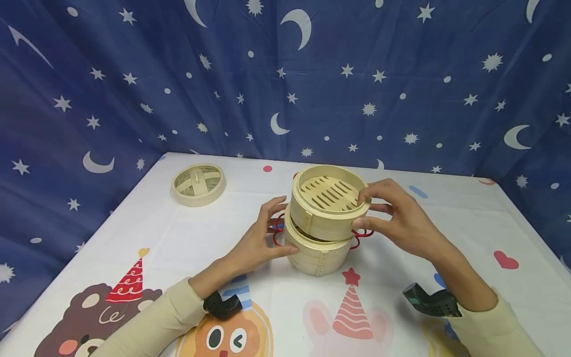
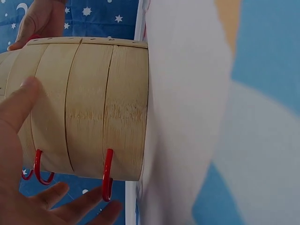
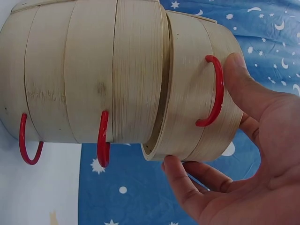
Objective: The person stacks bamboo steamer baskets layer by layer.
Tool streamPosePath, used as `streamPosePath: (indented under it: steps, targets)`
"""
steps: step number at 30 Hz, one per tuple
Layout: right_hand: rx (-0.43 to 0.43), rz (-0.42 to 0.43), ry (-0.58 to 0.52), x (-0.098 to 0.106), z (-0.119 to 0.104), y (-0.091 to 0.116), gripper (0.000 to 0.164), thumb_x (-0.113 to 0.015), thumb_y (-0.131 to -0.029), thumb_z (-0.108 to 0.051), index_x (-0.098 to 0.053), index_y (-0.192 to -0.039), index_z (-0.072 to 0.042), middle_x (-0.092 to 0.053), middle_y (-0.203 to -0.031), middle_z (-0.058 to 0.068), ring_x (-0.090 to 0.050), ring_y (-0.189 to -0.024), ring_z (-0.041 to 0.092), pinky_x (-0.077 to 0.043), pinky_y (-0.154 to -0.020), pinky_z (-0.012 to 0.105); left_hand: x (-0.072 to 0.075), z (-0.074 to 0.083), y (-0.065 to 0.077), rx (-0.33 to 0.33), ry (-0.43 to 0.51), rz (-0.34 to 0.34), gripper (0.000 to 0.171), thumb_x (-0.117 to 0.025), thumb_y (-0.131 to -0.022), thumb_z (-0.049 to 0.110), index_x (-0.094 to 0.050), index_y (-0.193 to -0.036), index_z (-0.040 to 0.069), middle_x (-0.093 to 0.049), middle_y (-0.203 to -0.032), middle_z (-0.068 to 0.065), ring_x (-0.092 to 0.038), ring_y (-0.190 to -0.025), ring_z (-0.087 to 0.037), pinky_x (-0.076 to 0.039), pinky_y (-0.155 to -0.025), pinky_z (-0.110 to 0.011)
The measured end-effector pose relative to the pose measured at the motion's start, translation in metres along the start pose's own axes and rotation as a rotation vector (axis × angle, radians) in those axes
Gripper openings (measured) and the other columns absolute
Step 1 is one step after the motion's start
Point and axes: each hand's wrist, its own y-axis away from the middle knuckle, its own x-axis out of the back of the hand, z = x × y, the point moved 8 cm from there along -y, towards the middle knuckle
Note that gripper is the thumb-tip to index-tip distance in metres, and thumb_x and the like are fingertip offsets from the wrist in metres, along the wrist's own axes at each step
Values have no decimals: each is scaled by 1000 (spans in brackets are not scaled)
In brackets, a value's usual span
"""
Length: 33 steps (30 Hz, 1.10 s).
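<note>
A round bamboo steamer basket [image 1: 332, 229] with a slatted floor sits tilted and off-centre above more stacked steamer baskets [image 1: 308, 257]. Its near wall and red handle [image 3: 218, 89] show in the right wrist view, where a gap opens beneath its rim. My right hand [image 1: 399, 218] grips this top basket at its right wall, thumb outside near the handle. At the left of the lower baskets, my left hand [image 1: 263, 238] holds them, thumb on the front wall and fingers around the back near the red handles [image 2: 108, 176].
A round bamboo lid [image 1: 196, 201] with crossed strips lies at the back left of the table. White cloth with printed cartoon animals covers the tabletop [image 1: 250, 178]. A blue curtain [image 1: 223, 74] with moons and stars hangs behind it.
</note>
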Motion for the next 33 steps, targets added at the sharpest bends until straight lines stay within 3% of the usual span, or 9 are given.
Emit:
streamPosePath:
  steps: [8, 15, 22, 24, 33]
  targets:
    - [-3, -8, -1, -3, -1, 2, 37, -84, -70, -6, -62, -99, -12, -48, -105, 0, -47, -105, 15, -48, -90, 21, 3, 7, -1, -35, -36, 49, 114, -85, -74, 16, -1, -151, 29, -32, -147, -6, -50, -122, -23, -47, -92, -45]
    - [11, -18, 15, -7, -5, 2, 37, -85, -69, -6, -62, -97, -12, -48, -104, -2, -47, -106, 14, -48, -90, 22, 4, 12, -1, -68, 3, 73, 115, -85, -72, 10, -4, -152, 25, -32, -148, -6, -48, -124, -27, -45, -94, -48]
    - [2, -24, 35, -7, -5, 3, 38, -85, -70, -9, -62, -99, -12, -47, -103, -2, -47, -107, 12, -47, -91, 21, 7, 43, 1, -128, -6, 78, 104, -82, -72, -1, -12, -149, 4, -32, -145, -19, -49, -121, -37, -45, -94, -52]
    - [5, -24, 39, -7, -5, 3, 38, -86, -70, -10, -62, -100, -12, -47, -103, -2, -47, -107, 12, -46, -91, 20, 8, 52, 2, -148, -22, 77, 103, -81, -72, -3, -13, -149, 3, -33, -144, -20, -50, -120, -38, -45, -94, -51]
    - [17, -21, 30, -8, -7, 4, 39, -86, -68, -7, -63, -100, -11, -46, -103, -2, -48, -107, 13, -46, -92, 20, 8, 56, 2, -169, -29, 77, 100, -81, -72, -3, -15, -148, 2, -31, -146, -21, -50, -121, -37, -45, -93, -52]
